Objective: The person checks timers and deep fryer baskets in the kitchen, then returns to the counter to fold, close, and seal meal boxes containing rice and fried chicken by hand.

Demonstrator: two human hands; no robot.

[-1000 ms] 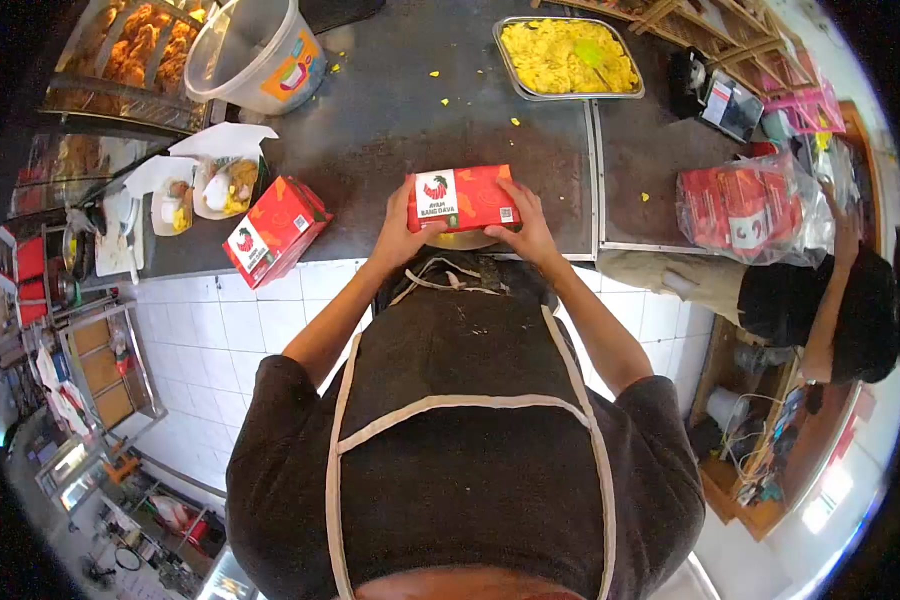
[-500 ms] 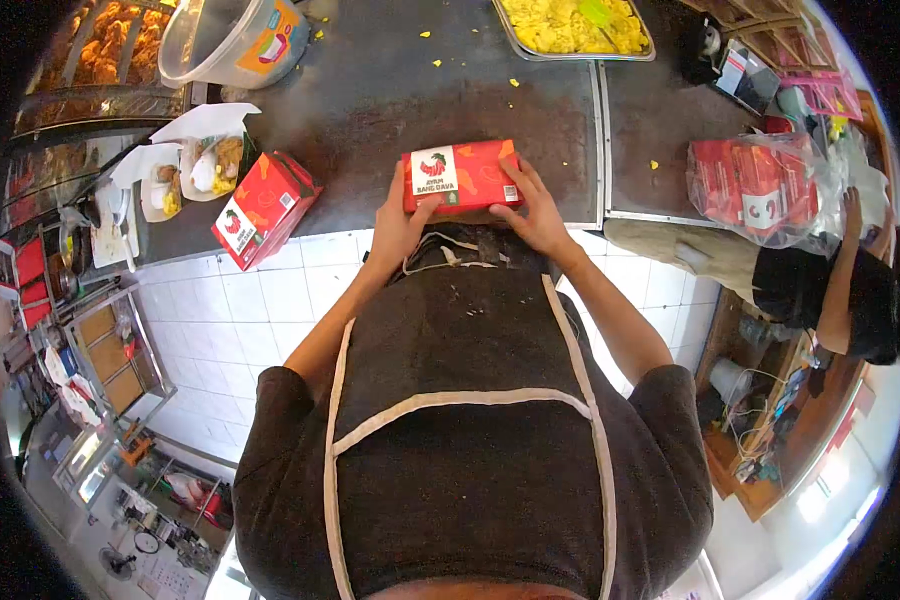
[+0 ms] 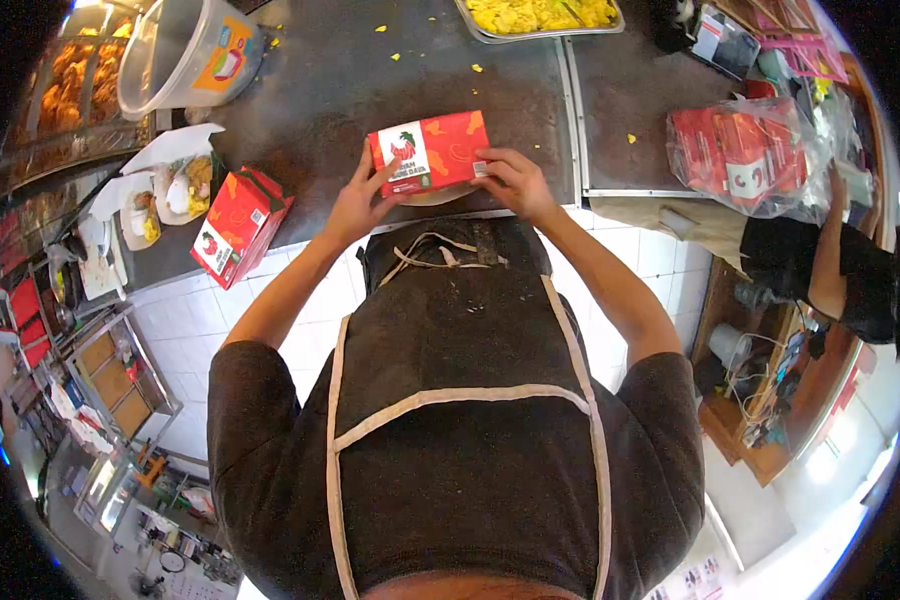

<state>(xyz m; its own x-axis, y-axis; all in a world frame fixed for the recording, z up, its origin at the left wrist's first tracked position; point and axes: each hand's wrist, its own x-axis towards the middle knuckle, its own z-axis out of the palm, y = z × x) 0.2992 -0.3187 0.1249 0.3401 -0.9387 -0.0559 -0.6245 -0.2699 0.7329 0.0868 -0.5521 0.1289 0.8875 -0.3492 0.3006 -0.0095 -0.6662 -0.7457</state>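
Remotely, I saw the left hand, half closed, gripping the red box on its right; the right hand, loosely curled, held the opposite end.

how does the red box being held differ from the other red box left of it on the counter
The held box has the left hand and right hand on it; no hand touches the other box. The held box lies nearly straight across the view, whereas the other box is turned diagonally. Both are red with a white logo panel.
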